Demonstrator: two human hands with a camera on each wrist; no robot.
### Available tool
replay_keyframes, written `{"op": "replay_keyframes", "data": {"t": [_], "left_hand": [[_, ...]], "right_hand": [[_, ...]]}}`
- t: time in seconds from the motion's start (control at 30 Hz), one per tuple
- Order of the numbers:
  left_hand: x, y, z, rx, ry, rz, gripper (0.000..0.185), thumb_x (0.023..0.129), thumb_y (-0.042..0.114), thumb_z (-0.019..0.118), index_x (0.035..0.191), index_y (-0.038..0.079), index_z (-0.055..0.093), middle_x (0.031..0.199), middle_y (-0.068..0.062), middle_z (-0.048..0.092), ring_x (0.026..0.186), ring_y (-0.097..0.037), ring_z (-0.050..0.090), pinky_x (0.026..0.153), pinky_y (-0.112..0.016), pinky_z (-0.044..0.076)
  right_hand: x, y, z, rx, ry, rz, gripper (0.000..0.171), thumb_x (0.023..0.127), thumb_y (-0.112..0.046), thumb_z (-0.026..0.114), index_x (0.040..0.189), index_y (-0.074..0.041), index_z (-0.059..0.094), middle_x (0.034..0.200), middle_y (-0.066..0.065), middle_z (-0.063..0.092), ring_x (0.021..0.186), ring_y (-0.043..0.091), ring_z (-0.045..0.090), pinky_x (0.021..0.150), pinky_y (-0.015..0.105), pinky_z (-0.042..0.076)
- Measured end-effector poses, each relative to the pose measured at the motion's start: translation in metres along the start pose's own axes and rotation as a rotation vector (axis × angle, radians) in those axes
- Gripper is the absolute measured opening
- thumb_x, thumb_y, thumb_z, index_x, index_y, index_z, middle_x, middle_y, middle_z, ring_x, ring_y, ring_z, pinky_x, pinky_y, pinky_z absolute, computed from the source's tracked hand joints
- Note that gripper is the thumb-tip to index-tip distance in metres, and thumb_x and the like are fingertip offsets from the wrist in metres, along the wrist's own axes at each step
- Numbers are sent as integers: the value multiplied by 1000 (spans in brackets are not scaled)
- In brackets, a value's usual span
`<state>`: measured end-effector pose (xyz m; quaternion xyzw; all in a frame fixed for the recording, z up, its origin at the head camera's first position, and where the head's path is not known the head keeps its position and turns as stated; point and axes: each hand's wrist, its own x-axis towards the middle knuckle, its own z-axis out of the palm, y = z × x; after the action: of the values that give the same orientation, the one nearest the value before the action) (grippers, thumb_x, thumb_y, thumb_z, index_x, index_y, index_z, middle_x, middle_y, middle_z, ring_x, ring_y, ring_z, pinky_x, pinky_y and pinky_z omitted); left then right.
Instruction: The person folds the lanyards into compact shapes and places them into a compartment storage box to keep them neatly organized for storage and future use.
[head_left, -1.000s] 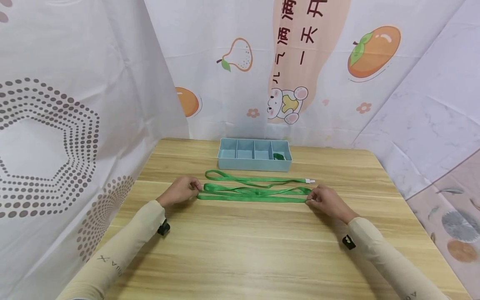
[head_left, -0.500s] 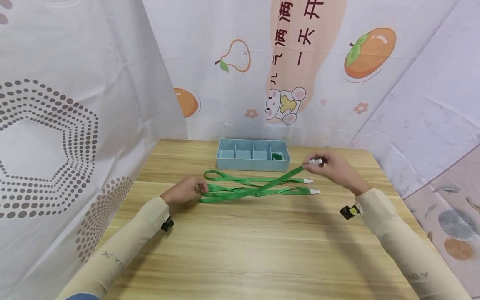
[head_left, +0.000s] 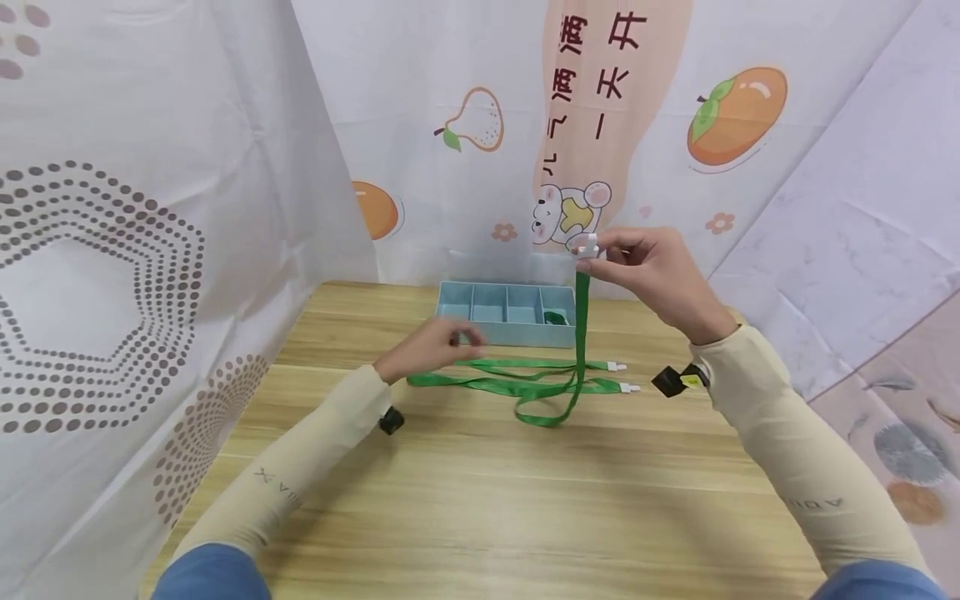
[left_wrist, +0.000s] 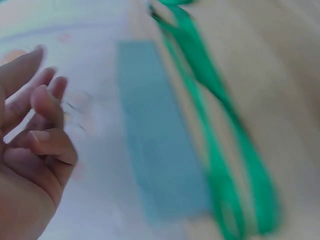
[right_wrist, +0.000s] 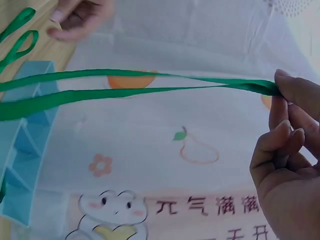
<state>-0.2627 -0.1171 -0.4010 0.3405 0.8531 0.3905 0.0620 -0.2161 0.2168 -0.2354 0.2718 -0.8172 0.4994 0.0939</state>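
Fruit-printed white curtains close in our pale wooden table [head_left: 525, 500]. Our right hand [head_left: 648, 267] is raised above the far edge, pinching the white plastic clip end of a long green fabric lanyard [head_left: 581, 333]. From that pinch the strap hangs almost straight down, and its bottom loop touches the wood near the middle. Our left hand [head_left: 431, 346] hovers low over the table's left part, fingers loosely curled; it seems to grip nothing, though the left wrist view is blurred. The hanging loop lies to the right of it and a little nearer us. Two more green lanyards [head_left: 517, 377] lie lengthwise across the table, just before a shallow light-blue divided plastic tray [head_left: 450, 321].
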Motion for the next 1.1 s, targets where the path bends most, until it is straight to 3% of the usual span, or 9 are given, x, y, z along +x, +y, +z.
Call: {"op": "replay_keyframes", "data": {"t": [0.2,0.37,0.57,0.73,0.93,1.1], "left_hand": [[33,66,2,-133,119,148,32,102,45,65,126,26,74,111,11,68,67,-23,59,60,-34,51],[49,95,1,-274,210,237,32,104,38,64,130,24,74,106,5,67,60,-32,56,56,-34,46],[58,108,-2,-372,256,319,26,103,22,67,123,10,77,91,-9,65,56,-31,50,52,-33,40],[59,112,-4,-405,275,345,19,102,19,69,113,8,79,76,-8,59,55,-25,48,50,-31,37],[59,114,-4,-459,281,366,14,100,15,70,107,7,80,77,-6,61,55,-24,46,49,-31,35],[58,114,0,-471,254,363,15,99,14,72,106,3,79,78,-12,62,54,-24,45,49,-30,35]], "right_hand": [[8,-22,13,-123,34,-89,12,91,-10,81,102,-8,79,63,5,40,57,18,31,54,30,25],[13,-45,21,-152,55,-104,12,92,-8,79,102,0,78,64,6,46,61,15,35,57,26,29],[21,-56,23,-168,77,-146,11,92,-4,78,101,3,78,63,7,47,61,15,38,59,24,34],[26,-61,23,-146,96,-167,11,91,-2,78,101,4,77,63,5,47,60,15,37,58,24,34],[35,-61,23,-101,119,-192,11,91,-2,79,101,2,78,63,6,55,57,14,37,55,23,32],[47,-48,16,-65,148,-202,12,90,-8,82,101,-4,81,68,8,63,57,16,36,54,25,31]]}}
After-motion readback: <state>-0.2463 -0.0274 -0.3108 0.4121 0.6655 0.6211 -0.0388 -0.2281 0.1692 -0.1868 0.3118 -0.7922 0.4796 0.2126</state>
